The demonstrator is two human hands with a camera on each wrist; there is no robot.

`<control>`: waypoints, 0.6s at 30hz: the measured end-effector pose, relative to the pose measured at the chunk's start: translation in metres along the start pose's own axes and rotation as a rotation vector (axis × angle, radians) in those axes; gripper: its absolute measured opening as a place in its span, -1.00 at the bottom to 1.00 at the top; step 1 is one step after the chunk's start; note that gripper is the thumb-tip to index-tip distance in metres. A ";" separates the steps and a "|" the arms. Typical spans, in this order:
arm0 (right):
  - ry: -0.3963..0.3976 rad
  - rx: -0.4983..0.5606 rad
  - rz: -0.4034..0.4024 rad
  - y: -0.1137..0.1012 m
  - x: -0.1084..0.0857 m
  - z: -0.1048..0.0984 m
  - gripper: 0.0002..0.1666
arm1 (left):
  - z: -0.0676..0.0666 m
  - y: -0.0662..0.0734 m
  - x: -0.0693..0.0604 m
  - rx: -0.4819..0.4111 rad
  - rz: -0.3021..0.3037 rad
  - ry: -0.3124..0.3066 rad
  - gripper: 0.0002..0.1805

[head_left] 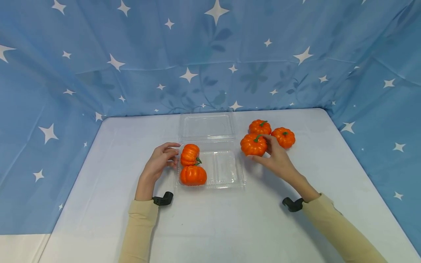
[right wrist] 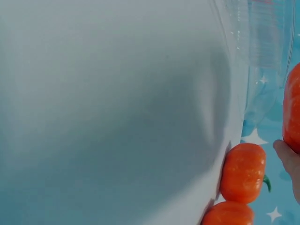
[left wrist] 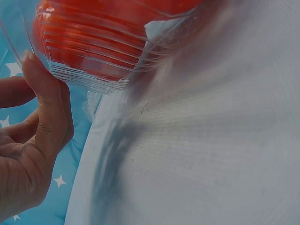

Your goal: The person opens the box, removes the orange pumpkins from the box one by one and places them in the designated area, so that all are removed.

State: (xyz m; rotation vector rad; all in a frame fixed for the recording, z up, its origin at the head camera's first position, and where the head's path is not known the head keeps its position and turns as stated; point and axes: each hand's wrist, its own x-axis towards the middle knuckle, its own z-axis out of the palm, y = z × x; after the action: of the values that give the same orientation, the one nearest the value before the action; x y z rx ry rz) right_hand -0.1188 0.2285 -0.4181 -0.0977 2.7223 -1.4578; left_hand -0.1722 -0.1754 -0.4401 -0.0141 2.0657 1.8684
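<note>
A clear plastic clamshell container [head_left: 227,171] lies unfolded on the table, its lid [head_left: 207,126] laid back at the far side. Two small orange toy pumpkins, one farther back [head_left: 189,155] and one nearer [head_left: 193,175], sit in its left half, tipped on their sides. Beside its left wall is my left hand [head_left: 158,160], fingers loosely bent; in the left wrist view a fingertip [left wrist: 29,58] appears to touch the rim. My right hand [head_left: 276,157] grips another pumpkin [head_left: 253,145] between thumb and fingers, just right of the container, held above the table.
Two more pumpkins, one farther back [head_left: 260,127] and one to the right [head_left: 283,137], stand on the white table [head_left: 204,226] behind my right hand. A blue star-patterned curtain [head_left: 148,73] hangs along the back and sides.
</note>
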 end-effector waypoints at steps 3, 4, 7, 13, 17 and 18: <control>0.004 0.003 0.021 0.002 -0.001 -0.002 0.12 | 0.000 0.000 0.000 0.001 0.002 -0.002 -0.54; 0.006 0.003 0.026 0.003 -0.001 -0.002 0.11 | 0.000 0.000 0.000 0.000 0.003 -0.002 -0.54; 0.014 -0.005 0.037 0.007 -0.001 -0.002 0.09 | -0.001 0.000 -0.001 -0.001 0.004 -0.005 -0.54; 0.022 -0.023 0.057 0.015 0.001 -0.001 0.08 | 0.000 0.000 -0.001 -0.001 0.005 -0.001 -0.54; 0.017 -0.029 0.077 0.017 0.001 0.000 0.12 | 0.000 0.000 -0.001 0.001 0.002 0.002 -0.55; 0.015 -0.031 0.083 0.017 0.001 0.000 0.14 | 0.000 0.001 0.000 0.001 0.001 0.003 -0.55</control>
State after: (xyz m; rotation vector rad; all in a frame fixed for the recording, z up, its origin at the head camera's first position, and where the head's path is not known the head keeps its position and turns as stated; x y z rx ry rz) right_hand -0.1199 0.2379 -0.4327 0.0245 2.7253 -1.4009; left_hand -0.1718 -0.1753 -0.4395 -0.0152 2.0690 1.8694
